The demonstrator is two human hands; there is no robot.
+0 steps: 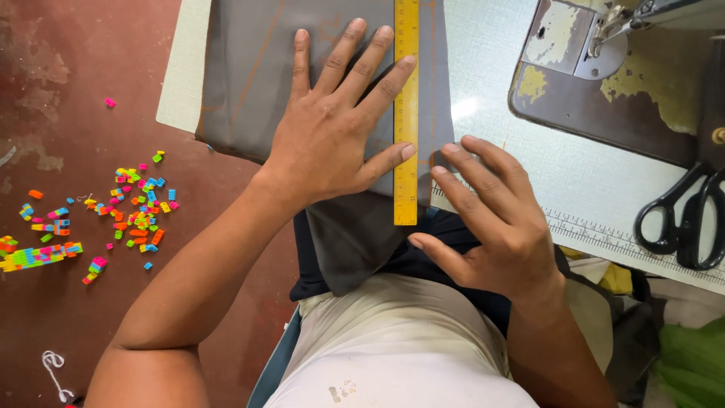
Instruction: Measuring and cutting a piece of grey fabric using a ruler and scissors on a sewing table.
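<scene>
Head view is showing the left hand spread flat, pinning grey fabric and a yellow ruler on the worktop, the right hand open-fingered steadying the ruler's end; chalk lines are already marked, cutting apparently remaining, scissors lying untouched.

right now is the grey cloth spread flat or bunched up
Spread flat on the table: the grey cloth lies smooth under the left hand and yellow ruler; only its near end droops over the table edge.

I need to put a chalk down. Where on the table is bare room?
Bare tabletop lies between the grey cloth and the sewing machine base. Crowded: the yellow ruler under both hands, scissors at right.
</scene>
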